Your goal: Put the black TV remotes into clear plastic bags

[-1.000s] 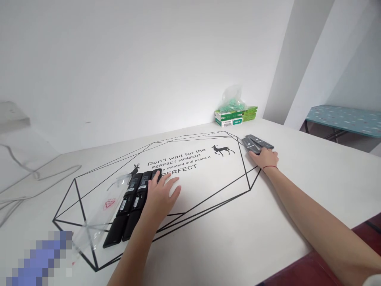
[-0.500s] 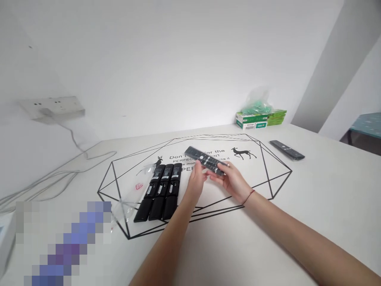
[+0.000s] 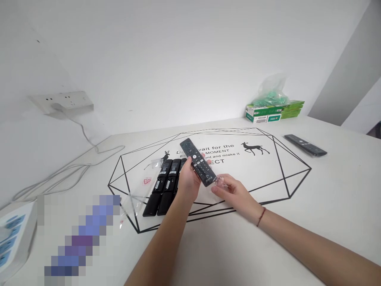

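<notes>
A black remote control [image 3: 198, 162] in a clear plastic sleeve is held tilted above the table, its buttons facing up. My left hand [image 3: 189, 179] is wrapped round its middle. At the lower end, my right hand [image 3: 236, 193] pinches the loose end of the plastic sleeve [image 3: 219, 181]. Left of my left hand, several black remotes [image 3: 164, 172] lie face down in a row with battery bays uncovered; my left hand and forearm partly hide them. Their detached battery covers [image 3: 152, 204] lie just below them.
Another sleeved remote [image 3: 305, 145] lies at the right. Green and white boxes [image 3: 264, 113] with a plastic bag [image 3: 271, 93] on top stand against the wall. A flattened clear bag [image 3: 139, 192], a power strip [image 3: 14, 234] and cables [image 3: 59, 182] are at the left.
The remote has turned steeper, its lower end now nearer me. My right hand has shifted from the remote's body to the sleeve's end. The whole view has moved slightly.
</notes>
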Demonstrator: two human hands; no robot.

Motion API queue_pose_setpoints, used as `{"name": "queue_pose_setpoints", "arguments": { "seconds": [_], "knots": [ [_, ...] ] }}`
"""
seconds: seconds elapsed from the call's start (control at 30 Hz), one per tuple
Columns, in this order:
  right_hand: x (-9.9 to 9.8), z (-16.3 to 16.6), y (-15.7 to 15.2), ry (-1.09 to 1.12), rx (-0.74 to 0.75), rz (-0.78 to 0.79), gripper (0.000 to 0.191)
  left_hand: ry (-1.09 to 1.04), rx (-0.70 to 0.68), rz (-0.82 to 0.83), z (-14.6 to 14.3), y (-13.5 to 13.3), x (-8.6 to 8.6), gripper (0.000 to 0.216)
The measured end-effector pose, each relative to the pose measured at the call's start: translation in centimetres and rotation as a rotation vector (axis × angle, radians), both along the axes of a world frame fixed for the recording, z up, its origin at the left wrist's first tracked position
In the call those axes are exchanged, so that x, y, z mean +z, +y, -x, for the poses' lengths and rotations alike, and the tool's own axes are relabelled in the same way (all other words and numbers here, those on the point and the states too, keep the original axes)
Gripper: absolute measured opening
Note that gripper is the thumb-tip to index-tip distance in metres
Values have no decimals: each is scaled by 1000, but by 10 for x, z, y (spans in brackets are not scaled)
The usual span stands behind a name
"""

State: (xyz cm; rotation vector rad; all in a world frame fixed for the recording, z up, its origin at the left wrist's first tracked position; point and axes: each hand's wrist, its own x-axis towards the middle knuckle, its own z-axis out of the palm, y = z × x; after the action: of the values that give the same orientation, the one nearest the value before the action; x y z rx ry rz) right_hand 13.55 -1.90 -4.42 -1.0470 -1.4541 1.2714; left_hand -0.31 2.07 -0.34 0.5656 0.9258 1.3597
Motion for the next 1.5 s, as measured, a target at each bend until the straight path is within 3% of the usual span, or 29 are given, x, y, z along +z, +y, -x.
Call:
{"name": "queue_pose_setpoints", "arguments": {
  "seconds": [0.07,0.2,0.3,0.53,0.7,0.83,1.07,1.2,1.33,1.43,1.5],
  "knots": [
    [2,1,-3,73,41,81,38,9,-32,3,1,-2,3,44],
    [6,4,-12,335,147,443,34,3,-24,-35,1,-5,5,44],
    [7,5,-17,412,215,541,34,4,-31,-57,-1,-6,4,43],
    [4,5,-18,447,306,579,29,60,-65,-172,-3,-12,5,31],
    [7,4,-18,435,337,604,36,89,-95,-256,-1,-14,4,37],
    [7,4,-19,394,402,592,36,86,-23,-255,0,-12,5,44],
    [5,4,-21,287,464,508,31,63,174,-233,8,-10,19,32],
    [6,5,-21,213,513,491,31,84,389,-301,33,-4,29,33],
    [7,4,-22,198,527,486,29,117,562,-299,80,3,51,32],
    [7,3,-22,221,519,491,29,93,497,-149,120,8,70,18],
    [7,3,-23,229,515,507,28,179,349,15,144,11,74,10]
  ]
}}
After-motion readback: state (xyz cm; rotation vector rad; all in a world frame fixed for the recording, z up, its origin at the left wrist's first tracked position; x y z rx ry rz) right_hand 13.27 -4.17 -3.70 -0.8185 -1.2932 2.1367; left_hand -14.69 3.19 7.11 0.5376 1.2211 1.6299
